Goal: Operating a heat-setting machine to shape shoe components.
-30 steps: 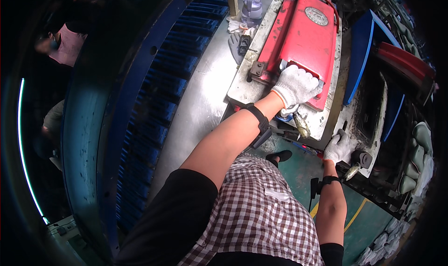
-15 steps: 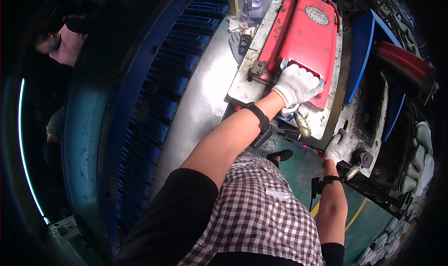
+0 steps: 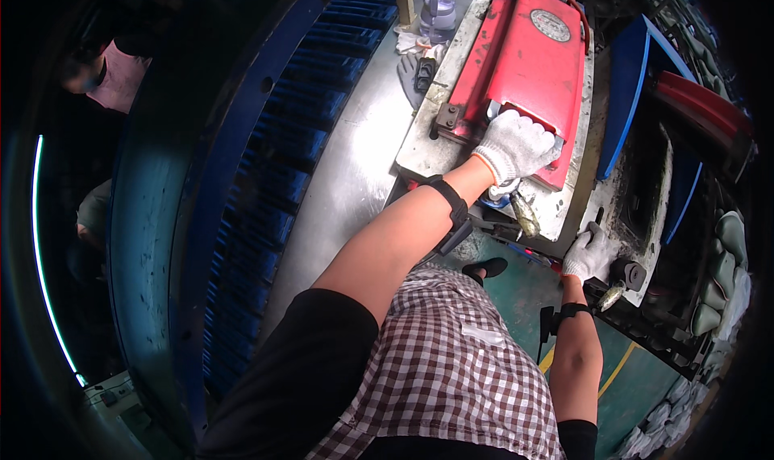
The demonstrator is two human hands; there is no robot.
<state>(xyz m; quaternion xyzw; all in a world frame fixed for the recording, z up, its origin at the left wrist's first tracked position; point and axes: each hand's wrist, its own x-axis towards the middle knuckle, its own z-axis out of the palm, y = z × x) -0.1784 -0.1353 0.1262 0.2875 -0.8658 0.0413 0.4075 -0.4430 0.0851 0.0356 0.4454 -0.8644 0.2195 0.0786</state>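
Observation:
My left hand (image 3: pixel 518 147), in a white knitted glove, is closed over the handle at the near end of a red cover (image 3: pixel 536 73). The cover is scuffed, carries a round pale badge, and lies over a pale, stained machine bed (image 3: pixel 417 151). Below my left wrist a lever with a tape-wrapped grip (image 3: pixel 526 216) sticks out. My right hand (image 3: pixel 588 254), gloved too, rests on the near corner of a second machine's pale plate (image 3: pixel 650 218), thumb apart from the fingers. Beside it are a black knob (image 3: pixel 630 274) and another wrapped grip (image 3: pixel 611 298).
The second machine has a raised red cover (image 3: pixel 701 109) and blue side panels (image 3: pixel 625 97). On the metal table (image 3: pixel 355 141) at left are a lilac bottle (image 3: pixel 438 12) and grey gloves (image 3: pixel 409 79). Grey-green padded pieces (image 3: pixel 709 303) are stacked at right. Another person (image 3: pixel 121 77) is at far left.
Both my hands stay where they were, with only a very slight shift of the whole view. A person's arm at the far left has moved a little.

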